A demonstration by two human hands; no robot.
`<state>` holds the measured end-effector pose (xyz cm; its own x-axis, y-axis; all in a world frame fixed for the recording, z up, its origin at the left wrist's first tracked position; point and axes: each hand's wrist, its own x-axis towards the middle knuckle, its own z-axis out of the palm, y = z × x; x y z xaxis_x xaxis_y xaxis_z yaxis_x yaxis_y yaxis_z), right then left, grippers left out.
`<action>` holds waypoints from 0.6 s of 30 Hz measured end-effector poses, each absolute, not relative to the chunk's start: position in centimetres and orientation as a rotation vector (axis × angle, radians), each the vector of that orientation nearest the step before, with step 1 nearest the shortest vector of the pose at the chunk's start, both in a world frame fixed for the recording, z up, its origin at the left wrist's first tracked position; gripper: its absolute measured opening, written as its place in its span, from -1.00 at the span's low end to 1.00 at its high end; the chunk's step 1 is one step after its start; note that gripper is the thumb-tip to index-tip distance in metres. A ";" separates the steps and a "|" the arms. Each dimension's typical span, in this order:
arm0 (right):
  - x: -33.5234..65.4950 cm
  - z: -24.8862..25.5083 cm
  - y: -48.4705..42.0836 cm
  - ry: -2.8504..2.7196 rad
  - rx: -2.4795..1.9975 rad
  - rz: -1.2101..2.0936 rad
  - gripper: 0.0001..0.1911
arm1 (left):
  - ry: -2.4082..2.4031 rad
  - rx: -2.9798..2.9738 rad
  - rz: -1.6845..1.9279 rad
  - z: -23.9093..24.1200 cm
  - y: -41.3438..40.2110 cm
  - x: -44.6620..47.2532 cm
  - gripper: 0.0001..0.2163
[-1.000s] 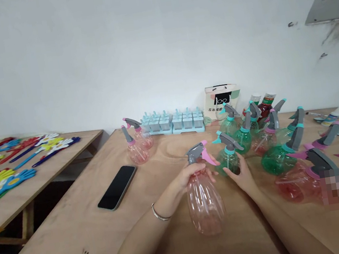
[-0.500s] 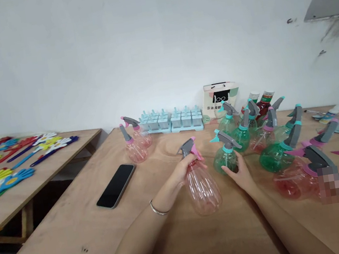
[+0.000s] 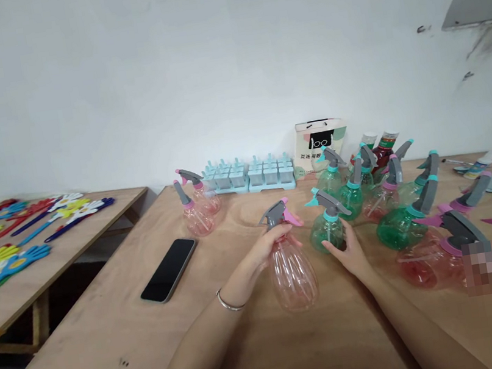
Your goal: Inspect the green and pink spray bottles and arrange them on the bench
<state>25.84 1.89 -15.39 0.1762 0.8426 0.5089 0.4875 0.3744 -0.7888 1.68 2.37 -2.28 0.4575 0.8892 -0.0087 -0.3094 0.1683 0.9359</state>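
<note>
My left hand [image 3: 277, 239] is wrapped round the neck of a clear pink spray bottle [image 3: 293, 276], just under its grey head and pink trigger. This bottle leans slightly, its rounded base toward me. To its right, my right hand [image 3: 349, 248] grips the side of a smaller green spray bottle [image 3: 327, 232] with a grey head and turquoise nozzle. The thumb lies on the front of the green bottle, and the other fingers are partly hidden behind it. Two pink spray bottles [image 3: 199, 219] stand together farther back on the left.
Several green and pink spray bottles [image 3: 400, 228] crowd the right side. A black phone [image 3: 169, 271] lies on the left. Pale blue ice-pop moulds [image 3: 271, 173] and a printed paper bag [image 3: 304, 160] stand by the wall. Colourful hand-shaped clappers [image 3: 17, 263] cover a side table [image 3: 64, 252].
The pink bottle in my left hand has tilted a little, its base shifting slightly left. My right hand stays on the green bottle, almost unmoved.
</note>
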 end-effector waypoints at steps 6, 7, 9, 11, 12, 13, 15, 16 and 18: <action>25.9 -15.3 1.9 -1.484 -1.251 0.388 -0.20 | 0.732 1.138 1.139 -2.5 2.8 1.8 -0.73; 25.9 -15.4 1.9 -1.483 -1.254 0.393 -0.20 | 0.776 1.194 1.194 -2.9 3.1 1.8 -0.74; 25.9 -15.6 2.0 -1.485 -1.255 0.386 -0.20 | 0.921 1.363 1.311 -3.7 4.0 1.4 -0.73; 26.0 -15.7 2.1 -1.490 -1.248 0.376 -0.20 | 1.097 1.538 1.442 -4.6 5.1 0.8 -0.66; 26.0 -15.8 2.1 -1.490 -1.245 0.372 -0.20 | 1.176 1.609 1.502 -5.0 5.7 0.4 -0.63; 26.0 -15.8 2.2 -1.488 -1.242 0.369 -0.20 | 1.238 1.663 1.549 -5.3 6.2 -0.1 -0.60; 26.0 -15.8 2.2 -1.487 -1.244 0.358 -0.21 | 1.331 1.715 1.590 -5.6 7.0 -1.0 -0.59; 26.0 -15.7 2.1 -1.488 -1.248 0.348 -0.21 | 1.372 1.726 1.591 -5.7 7.4 -1.5 -0.59; 25.9 -15.6 2.1 -1.490 -1.250 0.331 -0.22 | 1.443 1.726 1.624 -5.8 8.0 -2.4 -0.56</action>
<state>25.95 2.10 -15.59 0.1670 0.8204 0.5469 0.5114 0.4021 -0.7594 -2.42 8.04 -5.82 -0.1848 0.8356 0.5173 0.4154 -0.4106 0.8117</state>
